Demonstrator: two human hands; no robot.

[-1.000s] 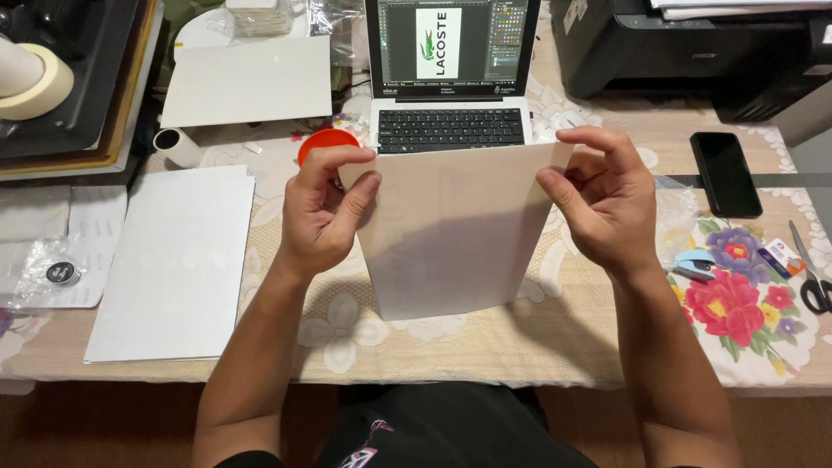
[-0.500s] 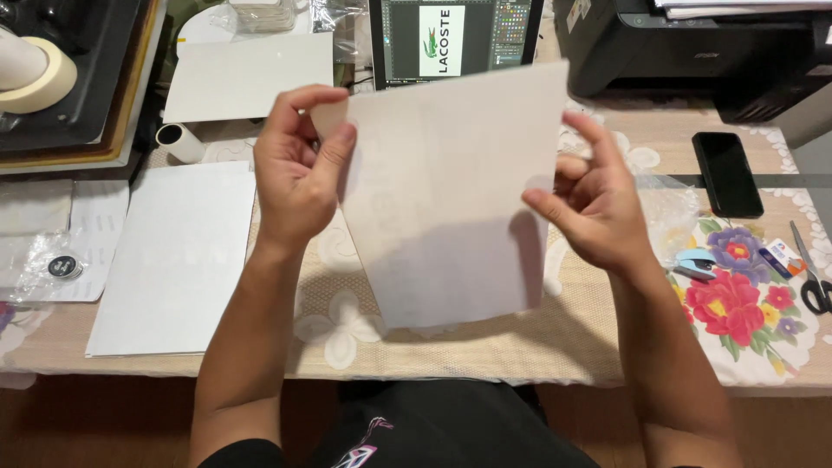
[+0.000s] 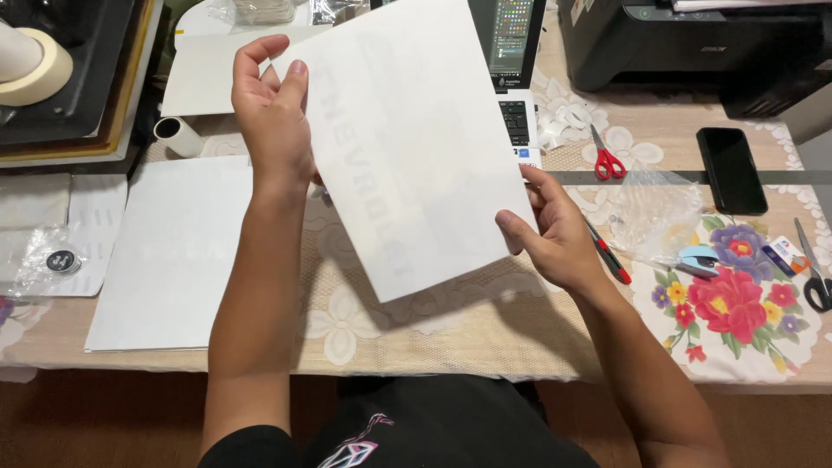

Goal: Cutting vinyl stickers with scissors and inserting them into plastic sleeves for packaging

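Note:
I hold a large white sheet of paper [image 3: 407, 139] up above the desk, tilted so its top leans left. Faint mirrored lettering shows through it. My left hand [image 3: 273, 113] pinches the sheet's upper left corner between thumb and fingers. My right hand [image 3: 555, 230] grips its lower right edge. The sheet hides most of the open laptop [image 3: 516, 61] behind it.
A stack of white sheets [image 3: 169, 251] lies at the left. Red-handled scissors [image 3: 607, 156], a black phone [image 3: 732, 169], a red pen [image 3: 611, 256], crumpled clear plastic [image 3: 654, 212] and a black printer [image 3: 693, 43] sit at the right. Tape rolls [image 3: 39, 56] rest at the far left.
Both hands have lifted the sheet higher and turned it counter-clockwise. My left hand rose to the top corner, and my right hand dropped to the lower right edge.

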